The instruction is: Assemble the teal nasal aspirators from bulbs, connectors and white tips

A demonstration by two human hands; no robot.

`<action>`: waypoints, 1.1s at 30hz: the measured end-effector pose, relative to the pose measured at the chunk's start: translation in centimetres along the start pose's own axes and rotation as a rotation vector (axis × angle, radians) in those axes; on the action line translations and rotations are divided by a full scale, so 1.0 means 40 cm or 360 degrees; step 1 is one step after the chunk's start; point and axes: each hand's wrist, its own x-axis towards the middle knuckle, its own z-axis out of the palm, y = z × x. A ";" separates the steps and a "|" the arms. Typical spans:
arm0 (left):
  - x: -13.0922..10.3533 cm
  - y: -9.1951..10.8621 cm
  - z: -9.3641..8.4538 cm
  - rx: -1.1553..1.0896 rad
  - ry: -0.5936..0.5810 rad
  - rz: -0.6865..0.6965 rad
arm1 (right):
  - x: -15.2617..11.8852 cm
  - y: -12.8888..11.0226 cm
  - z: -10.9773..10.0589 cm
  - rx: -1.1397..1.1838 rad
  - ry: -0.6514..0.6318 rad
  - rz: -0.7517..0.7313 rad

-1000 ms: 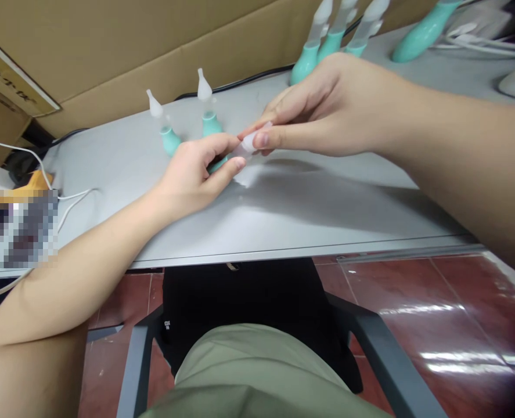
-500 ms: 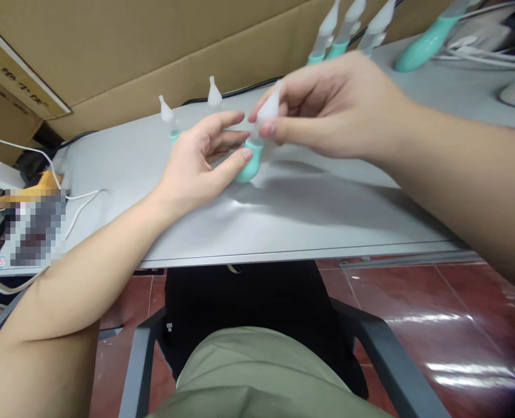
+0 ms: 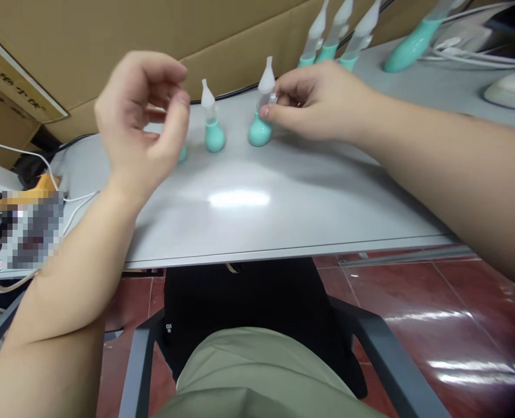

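My right hand [image 3: 313, 101] pinches the clear neck of a nasal aspirator [image 3: 260, 130], which has a teal bulb and a white tapered tip. It stands upright on the grey table. My left hand [image 3: 146, 110] is raised over the table at the left, loosely curled, with a gap between thumb and fingers and nothing in it. Between the hands another nasal aspirator [image 3: 214, 137] stands upright. A teal bulb [image 3: 182, 154] shows from behind my left hand, which hides the rest of it.
Several more teal aspirators [image 3: 349, 61] stand at the back right, beside a longer, tilted teal one [image 3: 409, 52]. White cables [image 3: 466, 55] and a white mouse [image 3: 512, 90] lie farther right. Cardboard [image 3: 109, 29] lines the back. A charger [image 3: 0, 184] and a blurred-out item [image 3: 35, 232] are at left.
My left hand has let go of the aspirator's bulb and moved up and left. With my right hand still on it, the aspirator has moved back to stand in line with the others.
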 end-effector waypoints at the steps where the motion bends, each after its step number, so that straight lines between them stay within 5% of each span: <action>1: 0.004 0.009 -0.003 0.0041 0.0011 0.0031 | -0.003 -0.008 -0.001 -0.0033 0.0002 0.0002; 6: 0.046 -0.053 -0.072 0.0297 0.0102 0.0158 | -0.010 -0.031 -0.002 -0.0138 0.0150 -0.0048; 12: 0.077 -0.277 -0.218 0.0402 0.0460 0.0198 | -0.009 -0.055 0.009 -0.0085 0.0082 0.0295; 14: 0.057 -0.336 -0.235 0.0314 0.0289 0.0040 | -0.012 -0.066 0.015 -0.0049 0.0074 0.0351; 18: -0.002 -0.389 -0.217 0.0271 -0.0107 -0.0441 | -0.020 -0.076 0.024 -0.0060 0.0019 0.0400; 22: -0.037 -0.399 -0.174 0.0123 -0.0259 -0.0486 | -0.014 -0.058 0.019 -0.0236 -0.0087 0.0487; 29: -0.047 -0.432 -0.136 -0.0068 -0.0149 -0.0444 | 0.008 -0.025 -0.030 -0.1219 -0.0555 0.0652; 33: -0.050 -0.431 -0.133 -0.0127 -0.0088 -0.0435 | -0.030 -0.054 -0.052 -0.1273 -0.0786 0.0468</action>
